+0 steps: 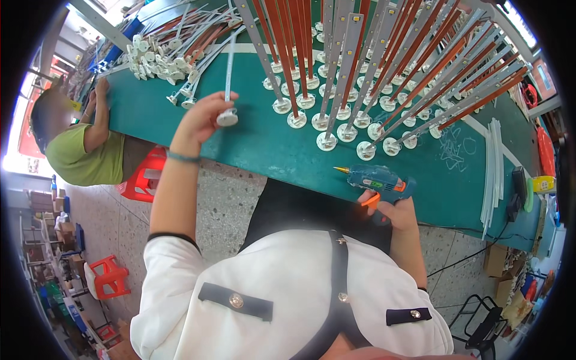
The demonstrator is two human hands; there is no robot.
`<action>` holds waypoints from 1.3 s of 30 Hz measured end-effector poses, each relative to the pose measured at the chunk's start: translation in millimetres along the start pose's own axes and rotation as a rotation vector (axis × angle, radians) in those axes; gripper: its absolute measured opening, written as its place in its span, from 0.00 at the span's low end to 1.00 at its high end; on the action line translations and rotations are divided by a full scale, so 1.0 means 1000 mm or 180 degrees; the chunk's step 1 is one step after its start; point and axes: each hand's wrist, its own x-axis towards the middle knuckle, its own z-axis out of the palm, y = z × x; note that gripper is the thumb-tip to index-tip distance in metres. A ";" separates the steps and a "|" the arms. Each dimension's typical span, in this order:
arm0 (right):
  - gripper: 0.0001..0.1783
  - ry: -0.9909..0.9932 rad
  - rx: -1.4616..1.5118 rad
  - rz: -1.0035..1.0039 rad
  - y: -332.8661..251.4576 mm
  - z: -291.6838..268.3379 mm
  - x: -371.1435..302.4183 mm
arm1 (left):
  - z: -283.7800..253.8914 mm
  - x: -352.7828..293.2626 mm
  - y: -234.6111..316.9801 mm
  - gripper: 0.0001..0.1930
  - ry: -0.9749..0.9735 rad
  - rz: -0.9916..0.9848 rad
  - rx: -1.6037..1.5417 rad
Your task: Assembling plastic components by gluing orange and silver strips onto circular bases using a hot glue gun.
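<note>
My left hand [203,120] is closed around the lower end of a thin pale LED strip [230,69]. The strip stands nearly upright above the green table, its round white base [227,117] at the fingertips. In my right hand [394,211] is a dark teal hot glue gun [373,179] with an orange trigger, gripped by its handle. Its yellow-tipped nozzle points left over the table's near edge. Just beyond the gun stand several tall grey and brown strips [344,72], each on a round white base.
A heap of strips with white bases [157,58] lies at the back left of the table [240,144]. Loose pale strips [492,171] lie at the right, near a black cable [474,257]. A person in a green shirt [84,150] sits at the left by a red stool [146,177].
</note>
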 end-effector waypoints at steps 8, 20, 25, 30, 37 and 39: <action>0.26 -0.0066 -0.0074 0.0104 -0.006 0.006 0.004 | 0.066 -0.074 -0.050 0.06 0.0255 0.1190 0.0696; 0.21 0.0255 -0.0256 0.0211 -0.002 0.019 -0.001 | 0.145 -0.066 -0.043 0.05 -0.0375 0.2049 0.1913; 0.14 0.0062 -0.1404 -0.0259 -0.006 0.037 0.011 | 0.149 -0.061 -0.045 0.07 -0.0271 0.2713 0.2505; 0.14 0.0154 -0.1886 -0.0316 -0.007 0.045 0.020 | 0.150 -0.055 -0.046 0.06 -0.0394 0.2834 0.2490; 0.15 0.0183 -0.2324 -0.0313 0.000 0.049 0.031 | 0.145 -0.047 -0.049 0.06 -0.0472 0.2919 0.2433; 0.15 0.0206 -0.2280 -0.0301 -0.002 0.052 0.033 | 0.145 -0.048 -0.049 0.06 -0.0472 0.2899 0.2370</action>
